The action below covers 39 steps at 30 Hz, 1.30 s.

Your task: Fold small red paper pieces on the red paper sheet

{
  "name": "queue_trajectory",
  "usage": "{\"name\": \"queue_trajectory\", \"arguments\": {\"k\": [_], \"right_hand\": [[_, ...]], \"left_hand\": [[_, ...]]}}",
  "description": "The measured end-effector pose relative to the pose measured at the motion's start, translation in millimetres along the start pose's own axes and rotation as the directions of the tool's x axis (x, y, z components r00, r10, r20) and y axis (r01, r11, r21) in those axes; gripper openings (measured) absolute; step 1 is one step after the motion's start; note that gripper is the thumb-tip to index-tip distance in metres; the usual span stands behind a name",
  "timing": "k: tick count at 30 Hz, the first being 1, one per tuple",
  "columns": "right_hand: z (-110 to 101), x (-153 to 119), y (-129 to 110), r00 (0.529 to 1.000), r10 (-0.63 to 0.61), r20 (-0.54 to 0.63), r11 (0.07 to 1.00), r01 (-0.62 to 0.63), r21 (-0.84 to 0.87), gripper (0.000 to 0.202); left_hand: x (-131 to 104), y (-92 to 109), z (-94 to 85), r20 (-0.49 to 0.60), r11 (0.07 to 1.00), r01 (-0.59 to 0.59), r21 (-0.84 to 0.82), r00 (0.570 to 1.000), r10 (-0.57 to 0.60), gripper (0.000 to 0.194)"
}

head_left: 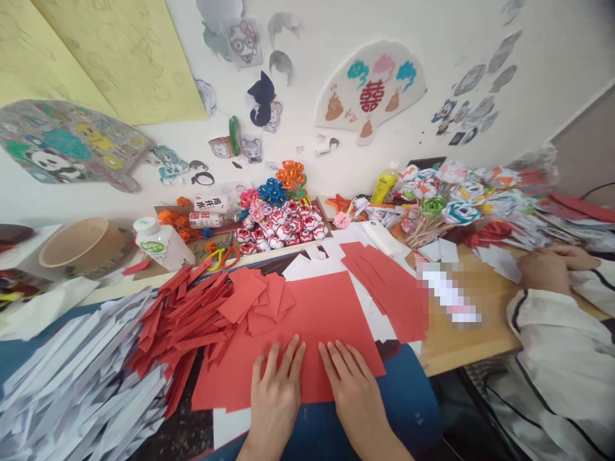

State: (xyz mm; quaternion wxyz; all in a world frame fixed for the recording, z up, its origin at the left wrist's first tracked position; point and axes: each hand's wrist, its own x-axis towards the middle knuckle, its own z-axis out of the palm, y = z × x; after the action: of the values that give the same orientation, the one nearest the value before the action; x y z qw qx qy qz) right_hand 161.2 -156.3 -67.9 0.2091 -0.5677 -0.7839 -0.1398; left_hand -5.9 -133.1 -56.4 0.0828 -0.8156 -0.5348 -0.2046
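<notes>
Both of my hands lie on a large sheet of red paper (331,301) at the front of the table. My left hand (277,384) rests palm down with its fingers stretched forward and holds nothing. A little way to the right, my right hand (353,381) lies on the same sheet, also open, fingers extended and slightly angled inward. Small cut red paper pieces (259,298) overlap the sheet's upper left part. Beside them is a heap of folded red paper strips (187,320). White sheets show under the red paper's edges.
Folded white paper strips (81,365) are piled at left. More red sheets (384,288) lie at right. Scissors (223,258), a white bottle (163,243), red-and-white paper flowers (283,227) and a paper flower bunch (451,192) stand behind. Another person's sleeve (562,346) is at right.
</notes>
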Motion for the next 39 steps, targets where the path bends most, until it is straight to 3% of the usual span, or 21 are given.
{"name": "queue_trajectory", "arguments": {"k": [12,18,22,31,35,39], "right_hand": [[-1.4,7.2,-6.1,0.988,-0.006,0.156,0.994,0.023,-0.105,0.066],[-1.1,9.1,-7.3,0.986,-0.012,0.166,0.995,0.028,-0.094,0.064],[-1.7,9.6,-6.8,0.985,0.028,0.172,0.995,-0.011,-0.098,0.066],[-30.6,-11.0,34.0,0.972,0.174,0.159,0.982,-0.160,-0.097,0.059],[-36.2,-13.8,52.2,0.965,0.214,0.152,0.967,-0.232,0.111,0.053],[-29.8,-3.3,56.2,0.953,0.260,0.158,0.874,-0.302,0.380,0.049]], "left_hand": [[-7.7,-5.3,0.9,-0.041,0.991,0.040,0.128,0.999,-0.035,0.038],[-6.0,-1.5,-0.2,-0.028,0.999,-0.032,0.040,0.999,0.033,0.047],[-2.9,-1.2,2.2,0.013,1.000,0.022,0.003,1.000,-0.022,0.044],[-1.6,-1.8,1.2,0.036,0.999,0.049,-0.006,0.998,-0.048,0.045],[8.4,2.9,-3.8,0.018,1.000,0.005,0.010,1.000,-0.006,0.039],[25.4,3.4,-0.6,0.051,0.980,-0.196,0.031,0.980,0.194,0.041]]}}
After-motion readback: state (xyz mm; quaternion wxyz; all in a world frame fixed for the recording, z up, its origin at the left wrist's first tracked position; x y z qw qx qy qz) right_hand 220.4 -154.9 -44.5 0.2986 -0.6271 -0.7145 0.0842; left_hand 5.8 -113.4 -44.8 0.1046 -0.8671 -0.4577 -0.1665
